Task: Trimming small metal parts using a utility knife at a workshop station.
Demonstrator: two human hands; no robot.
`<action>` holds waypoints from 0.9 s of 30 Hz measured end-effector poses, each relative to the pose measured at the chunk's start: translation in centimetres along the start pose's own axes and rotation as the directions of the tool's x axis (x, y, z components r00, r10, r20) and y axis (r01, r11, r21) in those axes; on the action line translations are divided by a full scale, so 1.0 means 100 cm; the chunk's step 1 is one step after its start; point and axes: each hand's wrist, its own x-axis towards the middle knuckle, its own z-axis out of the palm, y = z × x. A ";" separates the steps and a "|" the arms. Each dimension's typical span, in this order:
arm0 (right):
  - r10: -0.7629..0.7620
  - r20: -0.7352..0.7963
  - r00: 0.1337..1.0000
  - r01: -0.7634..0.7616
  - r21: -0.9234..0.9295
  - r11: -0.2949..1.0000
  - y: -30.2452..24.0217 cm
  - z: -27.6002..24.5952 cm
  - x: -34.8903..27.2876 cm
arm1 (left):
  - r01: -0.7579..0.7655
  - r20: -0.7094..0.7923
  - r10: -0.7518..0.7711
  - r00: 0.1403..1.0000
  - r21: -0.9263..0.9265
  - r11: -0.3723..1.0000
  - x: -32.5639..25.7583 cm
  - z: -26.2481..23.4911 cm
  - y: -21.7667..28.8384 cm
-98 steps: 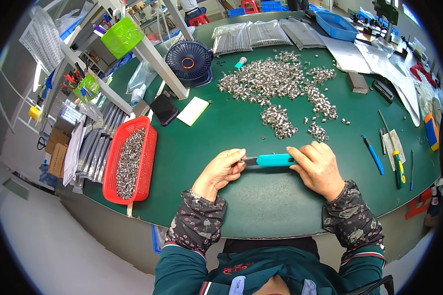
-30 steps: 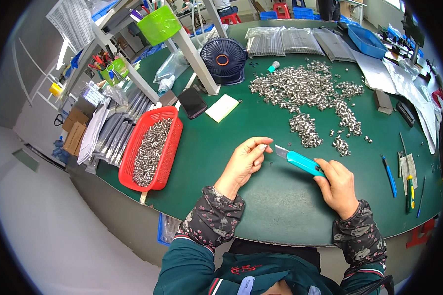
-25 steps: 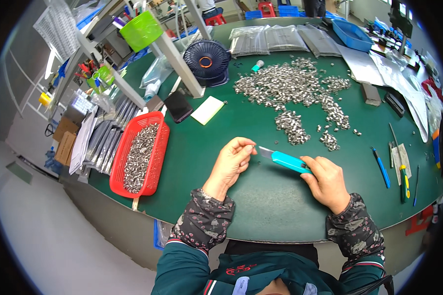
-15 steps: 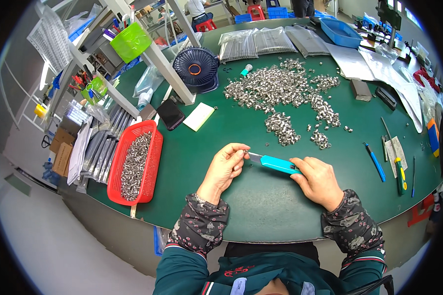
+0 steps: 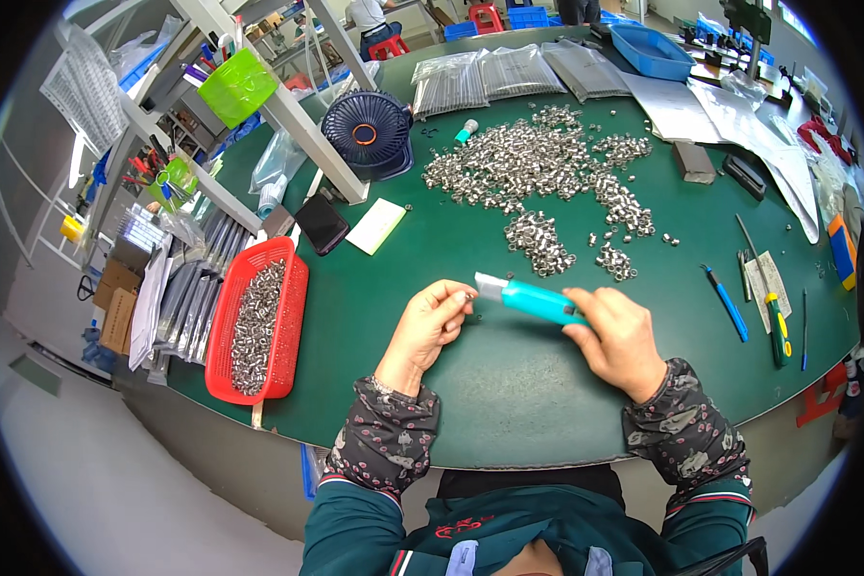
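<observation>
**Hands meet over a teal knife at a green workbench**

The right hand [image 5: 616, 338] is curled around the rear of a teal utility knife [image 5: 536, 300], fingers wrapped over the handle and the short blade end pointing left toward the other hand. The left hand [image 5: 430, 323] is half closed, its fingertips [image 5: 463, 298] pinched together just at the blade's tip; whatever small piece they grip is too tiny to make out. Both forearms, in dark patterned sleeves, come up from the lower edge and angle inward, so the hands sit near each other above the green table [image 5: 509, 413], close to its front edge.

Farther back on the table lies a wide scatter of small silver metal parts [image 5: 538, 168], with a smaller heap [image 5: 540, 243] nearer the hands. A red basket [image 5: 293, 317] holding more of the same parts rests at the table's left edge, well apart from the left hand. Behind it stand a dark blue fan [image 5: 367, 134], a black phone [image 5: 322, 223] and a pale notepad [image 5: 376, 226]. To the right lie a blue pen [image 5: 728, 303] and a green-handled screwdriver [image 5: 776, 331].
</observation>
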 end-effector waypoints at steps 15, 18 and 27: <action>0.158 -0.279 0.947 -0.118 0.152 0.981 0.012 -0.001 -0.001 | -0.020 -0.162 0.324 0.932 0.869 0.494 0.085 0.032 0.009; 0.154 -0.269 0.951 -0.115 0.156 0.981 0.012 -0.001 0.000 | -0.043 -0.104 0.397 0.912 0.938 0.345 0.096 0.035 0.001; 0.148 -0.232 0.961 -0.114 0.155 0.981 0.014 0.000 -0.001 | -0.042 -0.161 0.137 0.977 0.487 0.873 0.053 0.038 0.023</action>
